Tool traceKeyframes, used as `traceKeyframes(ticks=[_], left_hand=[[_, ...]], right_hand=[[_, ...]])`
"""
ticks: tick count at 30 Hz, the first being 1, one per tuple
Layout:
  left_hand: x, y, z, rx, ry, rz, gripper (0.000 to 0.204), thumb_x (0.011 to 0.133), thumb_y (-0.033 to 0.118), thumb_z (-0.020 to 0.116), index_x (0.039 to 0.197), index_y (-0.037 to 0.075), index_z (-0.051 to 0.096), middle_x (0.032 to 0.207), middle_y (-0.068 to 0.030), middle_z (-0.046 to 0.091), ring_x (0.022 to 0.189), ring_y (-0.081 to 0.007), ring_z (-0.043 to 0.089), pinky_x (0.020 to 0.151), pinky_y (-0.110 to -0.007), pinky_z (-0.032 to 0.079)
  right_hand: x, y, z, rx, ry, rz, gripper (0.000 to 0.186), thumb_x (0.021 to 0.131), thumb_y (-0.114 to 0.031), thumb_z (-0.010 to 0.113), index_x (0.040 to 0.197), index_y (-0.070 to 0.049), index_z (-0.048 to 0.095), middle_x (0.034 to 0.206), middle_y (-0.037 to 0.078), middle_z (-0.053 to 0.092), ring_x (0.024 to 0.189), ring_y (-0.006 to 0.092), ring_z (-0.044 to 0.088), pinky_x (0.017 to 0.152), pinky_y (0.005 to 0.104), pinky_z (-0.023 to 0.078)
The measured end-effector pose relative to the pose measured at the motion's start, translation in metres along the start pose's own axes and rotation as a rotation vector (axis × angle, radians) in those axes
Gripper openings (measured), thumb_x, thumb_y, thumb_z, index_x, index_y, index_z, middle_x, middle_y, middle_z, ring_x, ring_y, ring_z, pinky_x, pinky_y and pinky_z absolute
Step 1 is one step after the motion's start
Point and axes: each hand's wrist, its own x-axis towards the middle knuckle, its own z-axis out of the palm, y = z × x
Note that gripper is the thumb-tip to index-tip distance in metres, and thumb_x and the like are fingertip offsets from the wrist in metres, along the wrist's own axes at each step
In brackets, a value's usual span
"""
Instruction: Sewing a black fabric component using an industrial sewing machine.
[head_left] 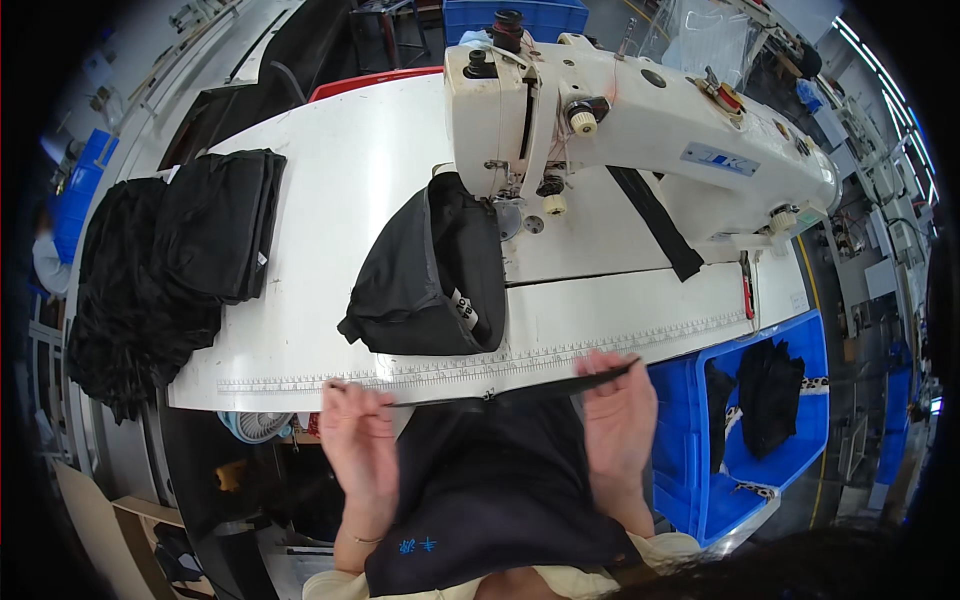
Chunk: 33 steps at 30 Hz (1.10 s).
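Observation:
A narrow black fabric band [540,391] is stretched between my hands along the table's front edge, with a small pale mark near its middle. My left hand [360,430] pinches its left end. My right hand [618,415] is closed on the other end, which tilts slightly upward. Beyond the band, a black garment piece [400,270] lies at the needle area of a white sewing machine [640,120]. That piece gapes on its right side and shows a white label inside.
Stacked black garments [215,220] lie at the table's left. A printed ruler strip [560,355] runs along the front edge. Another black strip [655,220] rests under the machine arm, near red-handled scissors or snips [747,290]. A blue bin [680,430] with black pieces stands at right.

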Motion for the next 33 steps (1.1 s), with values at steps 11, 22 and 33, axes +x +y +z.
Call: traceKeyframes(ticks=[11,22,33], left_hand=[[-0.020,0.061,0.005,0.628,-0.529,0.156,0.012,0.081,-0.003,0.056,0.092,-0.002,0.055,0.094,-0.0158,0.060,0.092,-0.0268,0.061,0.085,-0.037,0.047],[0.030,0.007,0.085,0.474,-0.902,-0.658,0.013,0.084,0.002,0.053,0.089,-0.003,0.064,0.106,-0.0157,0.057,0.100,-0.0210,0.054,0.090,-0.034,0.041],[0.065,-0.039,0.095,2.439,-1.040,0.728,0.042,0.064,0.002,0.057,0.101,-0.018,0.056,0.081,-0.0195,0.055,0.080,-0.0273,0.055,0.067,-0.032,0.047]], right_hand=[[-0.013,-0.053,-0.023,-1.536,-0.578,-0.217,0.016,0.083,-0.009,0.058,0.096,-0.003,0.066,0.106,0.011,0.060,0.102,0.0256,0.054,0.087,0.0352,0.043],[-0.007,-0.027,0.014,-0.917,-0.754,0.417,0.015,0.086,-0.002,0.061,0.100,0.003,0.064,0.079,0.010,0.066,0.068,0.0143,0.066,0.060,0.0245,0.051],[0.062,-0.012,0.015,-1.097,-0.979,-0.114,0.038,0.081,0.005,0.060,0.118,0.001,0.056,0.089,0.014,0.066,0.078,0.0205,0.066,0.072,0.0267,0.053]])
